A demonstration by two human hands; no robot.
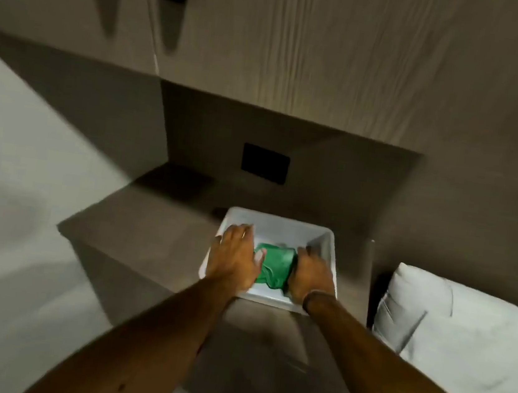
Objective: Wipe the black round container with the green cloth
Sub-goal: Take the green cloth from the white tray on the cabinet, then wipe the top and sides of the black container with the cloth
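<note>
While both arms reach forward over the small wooden table (149, 228), the left hand (237, 252) lies flat and released across the left rim of the white tub (326, 247), fingers spread. Inside the tub, the green cloth (275, 265) sits bunched between the 2 hands, and the right hand (312, 279) presses against its right side, though I cannot tell if it grips. A white pillow (432, 315) lies near right; no black round container shows up.

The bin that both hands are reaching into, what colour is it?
White, the bin with a green cloth inside, seen in the head view.
</note>
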